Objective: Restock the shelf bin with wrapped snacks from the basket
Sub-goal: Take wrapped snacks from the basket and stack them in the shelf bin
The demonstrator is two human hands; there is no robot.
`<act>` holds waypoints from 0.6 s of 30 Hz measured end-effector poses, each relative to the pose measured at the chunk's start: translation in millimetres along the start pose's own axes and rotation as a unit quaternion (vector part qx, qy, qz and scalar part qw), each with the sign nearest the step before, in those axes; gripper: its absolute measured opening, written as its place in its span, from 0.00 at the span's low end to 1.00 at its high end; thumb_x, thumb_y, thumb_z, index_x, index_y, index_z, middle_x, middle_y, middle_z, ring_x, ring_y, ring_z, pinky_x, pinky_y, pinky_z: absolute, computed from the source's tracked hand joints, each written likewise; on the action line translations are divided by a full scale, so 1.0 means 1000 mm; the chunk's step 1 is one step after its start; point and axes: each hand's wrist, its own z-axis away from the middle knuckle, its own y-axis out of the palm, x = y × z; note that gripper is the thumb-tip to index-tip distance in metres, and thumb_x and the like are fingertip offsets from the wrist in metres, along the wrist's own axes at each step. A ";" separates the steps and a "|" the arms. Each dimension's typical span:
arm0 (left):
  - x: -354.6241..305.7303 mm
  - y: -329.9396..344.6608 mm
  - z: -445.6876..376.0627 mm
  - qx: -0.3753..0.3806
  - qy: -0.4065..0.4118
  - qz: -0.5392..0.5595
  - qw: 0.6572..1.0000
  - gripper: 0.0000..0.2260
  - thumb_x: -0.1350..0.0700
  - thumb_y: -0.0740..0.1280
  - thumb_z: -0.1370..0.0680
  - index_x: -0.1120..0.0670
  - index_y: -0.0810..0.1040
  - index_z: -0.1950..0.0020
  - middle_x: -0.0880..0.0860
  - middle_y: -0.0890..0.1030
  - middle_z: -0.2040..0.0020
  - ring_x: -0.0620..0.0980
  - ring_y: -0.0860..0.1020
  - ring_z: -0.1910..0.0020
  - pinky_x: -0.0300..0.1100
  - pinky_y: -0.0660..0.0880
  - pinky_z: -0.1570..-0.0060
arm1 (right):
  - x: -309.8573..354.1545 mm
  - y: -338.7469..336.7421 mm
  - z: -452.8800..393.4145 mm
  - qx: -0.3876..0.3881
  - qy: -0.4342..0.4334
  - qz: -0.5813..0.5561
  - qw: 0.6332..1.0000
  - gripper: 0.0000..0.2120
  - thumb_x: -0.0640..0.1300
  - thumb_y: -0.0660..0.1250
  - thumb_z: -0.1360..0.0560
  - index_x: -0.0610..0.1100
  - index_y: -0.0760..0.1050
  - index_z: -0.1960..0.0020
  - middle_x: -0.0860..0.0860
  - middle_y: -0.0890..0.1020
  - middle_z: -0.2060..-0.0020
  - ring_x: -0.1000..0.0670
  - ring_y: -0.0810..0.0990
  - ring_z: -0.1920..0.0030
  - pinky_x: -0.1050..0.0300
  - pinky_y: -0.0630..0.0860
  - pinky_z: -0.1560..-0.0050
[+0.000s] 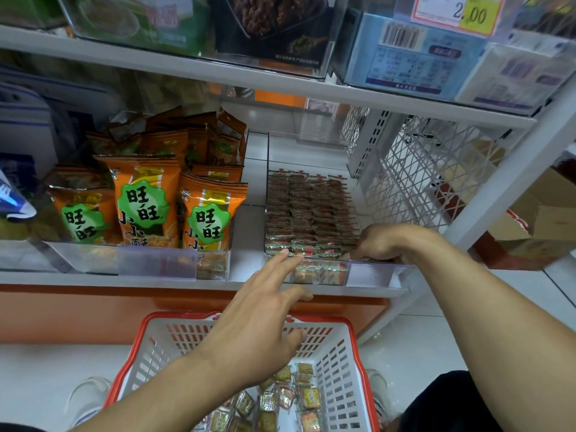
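Note:
A clear plastic shelf bin [367,272] on the middle shelf holds tight rows of small wrapped snacks [308,210]. My right hand [386,244] rests on the bin's front right corner, fingers curled down among the front packets; what it holds is hidden. My left hand [261,319] reaches up from the basket, fingers spread, fingertips touching the front row of snacks, holding nothing. Below stands a white basket [336,363] with a red rim, with several loose wrapped snacks [280,400] on its bottom.
Orange snack bags [146,198] stand in the bin to the left. A white wire lattice panel [430,169] closes the shelf's right side. Upper shelf bins carry a price tag [458,14]. Cardboard boxes [542,219] sit on the floor at right.

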 end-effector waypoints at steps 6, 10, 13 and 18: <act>0.002 -0.001 0.000 0.004 0.004 -0.001 1.000 0.23 0.41 0.71 0.23 0.39 0.72 0.28 0.37 0.46 0.18 0.35 0.33 0.21 0.36 0.38 0.29 | 0.003 -0.004 0.012 0.067 -0.014 0.005 0.998 0.26 0.59 0.64 0.20 0.42 0.75 0.30 0.47 0.76 0.30 0.46 0.76 0.35 0.50 0.77 0.39; 0.001 -0.002 0.001 0.005 0.006 0.001 1.000 0.23 0.41 0.71 0.23 0.39 0.72 0.29 0.36 0.46 0.18 0.33 0.32 0.23 0.34 0.34 0.31 | 0.002 -0.005 0.009 0.062 -0.014 -0.013 0.998 0.13 0.50 0.70 0.22 0.41 0.80 0.44 0.49 0.82 0.48 0.46 0.81 0.47 0.53 0.79 0.52; 0.001 -0.002 0.001 0.005 0.007 -0.001 1.000 0.22 0.41 0.71 0.22 0.39 0.72 0.29 0.36 0.46 0.18 0.33 0.31 0.23 0.34 0.34 0.31 | 0.000 -0.007 0.005 0.067 0.004 -0.027 0.997 0.10 0.47 0.75 0.27 0.42 0.79 0.58 0.50 0.82 0.62 0.48 0.81 0.61 0.55 0.78 0.64; 0.001 -0.001 0.000 0.005 0.007 -0.006 1.000 0.22 0.41 0.71 0.23 0.39 0.72 0.29 0.36 0.46 0.18 0.33 0.31 0.23 0.34 0.34 0.32 | 0.003 -0.002 0.003 0.013 0.009 0.036 0.999 0.12 0.45 0.74 0.28 0.44 0.72 0.63 0.52 0.73 0.68 0.50 0.71 0.68 0.62 0.69 0.71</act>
